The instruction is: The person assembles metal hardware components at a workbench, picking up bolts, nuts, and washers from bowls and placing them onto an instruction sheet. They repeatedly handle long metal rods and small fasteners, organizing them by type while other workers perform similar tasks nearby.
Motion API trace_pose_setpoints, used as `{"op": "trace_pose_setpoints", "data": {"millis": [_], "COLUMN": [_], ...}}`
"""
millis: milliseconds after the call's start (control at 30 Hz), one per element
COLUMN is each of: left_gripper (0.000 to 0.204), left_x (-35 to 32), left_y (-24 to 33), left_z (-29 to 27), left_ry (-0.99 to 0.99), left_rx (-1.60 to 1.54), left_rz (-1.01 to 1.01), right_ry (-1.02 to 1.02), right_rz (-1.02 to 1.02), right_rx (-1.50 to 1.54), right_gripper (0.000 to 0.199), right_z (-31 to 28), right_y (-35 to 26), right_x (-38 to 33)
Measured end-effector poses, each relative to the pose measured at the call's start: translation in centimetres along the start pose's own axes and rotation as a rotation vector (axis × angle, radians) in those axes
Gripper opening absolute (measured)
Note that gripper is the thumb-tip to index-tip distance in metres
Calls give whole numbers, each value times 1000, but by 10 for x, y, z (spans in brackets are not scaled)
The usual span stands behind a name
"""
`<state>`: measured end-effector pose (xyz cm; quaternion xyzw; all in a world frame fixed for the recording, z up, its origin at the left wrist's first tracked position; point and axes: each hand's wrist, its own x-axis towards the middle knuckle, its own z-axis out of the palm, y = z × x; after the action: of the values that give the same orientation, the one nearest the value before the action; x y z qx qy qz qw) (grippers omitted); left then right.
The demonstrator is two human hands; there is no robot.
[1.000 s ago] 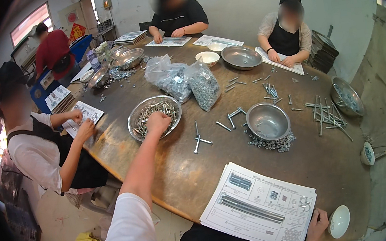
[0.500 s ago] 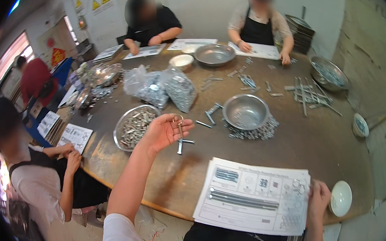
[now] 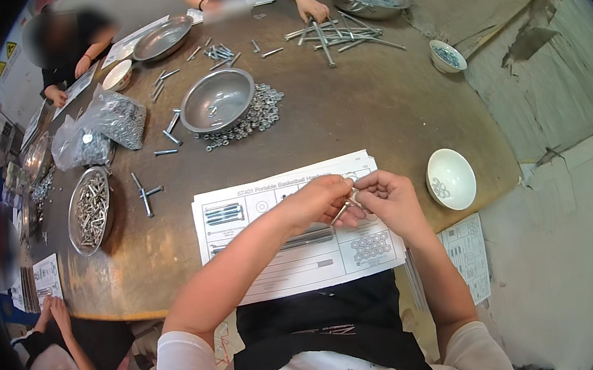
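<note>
My left hand [image 3: 321,200] and my right hand [image 3: 391,200] meet over a stack of printed sheets [image 3: 270,278] at the table's near edge. A short silvery bolt [image 3: 341,213] sticks out below the fingers of my left hand, which are closed on it. My right hand's thumb and fingers pinch together beside it, touching the left fingertips. What they grip is too small to make out. The top sheet carries pictures of bolts, rods and rings, partly covered by my hands.
Right of the sheets stands a white bowl [image 3: 459,168] with a few rings. Farther off are a steel bowl [image 3: 218,95] on a heap of nuts, a basin of short bolts [image 3: 85,232], bagged hardware [image 3: 123,120] and long bolts [image 3: 349,35]. Co-workers sit around the table.
My left hand has come back from near the basin of bolts to above the sheets, carrying a bolt. My right hand has left the sheet's right edge and joined it. The view has turned right.
</note>
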<state>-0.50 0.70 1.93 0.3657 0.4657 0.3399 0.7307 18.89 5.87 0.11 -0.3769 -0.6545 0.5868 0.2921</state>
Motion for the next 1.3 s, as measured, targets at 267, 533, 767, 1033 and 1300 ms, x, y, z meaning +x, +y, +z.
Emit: {"op": "trace_pose_setpoints", "data": {"millis": [267, 533, 767, 1033, 1300], "left_gripper": [9, 10, 15, 33, 36], "left_x": [13, 18, -29, -181, -244], "left_y": [-56, -70, -60, -166, -250], "left_z": [38, 39, 44, -6, 14], "left_ry": [474, 542, 437, 227, 594], "left_rx": [1206, 1268, 1052, 105, -463], "left_rz": [416, 485, 489, -205, -27], "right_ry": [234, 256, 182, 193, -13], "right_rz": [-160, -236, -225, -51, 155], "right_rx": [-538, -723, -861, -720, -390], "right_gripper": [9, 10, 22, 17, 12], "right_z": [-15, -13, -44, -37, 19], "right_y": [49, 42, 52, 36, 33], "right_x": [-33, -29, 55, 63, 63]}}
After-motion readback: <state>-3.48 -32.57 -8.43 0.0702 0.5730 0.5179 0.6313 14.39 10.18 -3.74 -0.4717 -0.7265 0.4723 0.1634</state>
